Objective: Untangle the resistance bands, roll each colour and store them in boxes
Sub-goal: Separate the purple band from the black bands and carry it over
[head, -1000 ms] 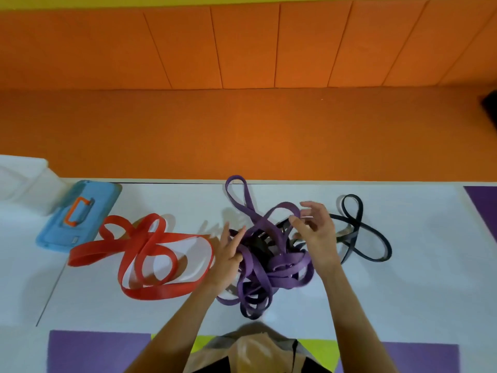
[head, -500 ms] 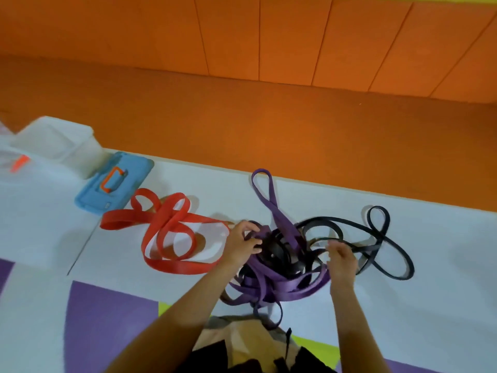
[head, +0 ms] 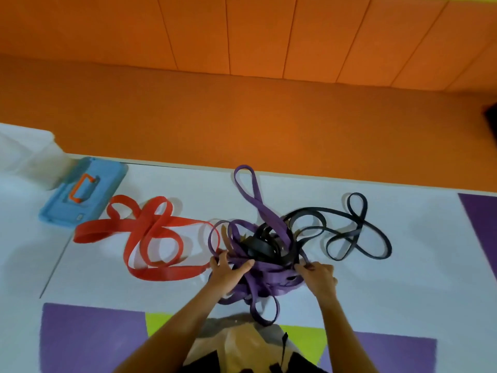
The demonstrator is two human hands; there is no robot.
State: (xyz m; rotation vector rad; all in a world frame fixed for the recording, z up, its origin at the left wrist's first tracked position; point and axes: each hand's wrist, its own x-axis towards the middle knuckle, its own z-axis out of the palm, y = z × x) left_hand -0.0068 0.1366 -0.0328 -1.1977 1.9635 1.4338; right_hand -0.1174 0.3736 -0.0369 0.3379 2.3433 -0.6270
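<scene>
No lettering, number or brand mark can be read anywhere in view. The blue lid [head: 103,181] shows a plain face, and the red band [head: 150,230], purple band [head: 269,273] and black band [head: 357,230] carry no legible print.

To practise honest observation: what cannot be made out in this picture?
Head view: how many purple bands and black bands form the knot; overlapping strands hide it.
Head view: the clear box, blurred and cut off by the left edge.
Head view: a dark object, cut off by the right edge.
Head view: what the left hand holds; the tangle covers its fingertips.
</scene>
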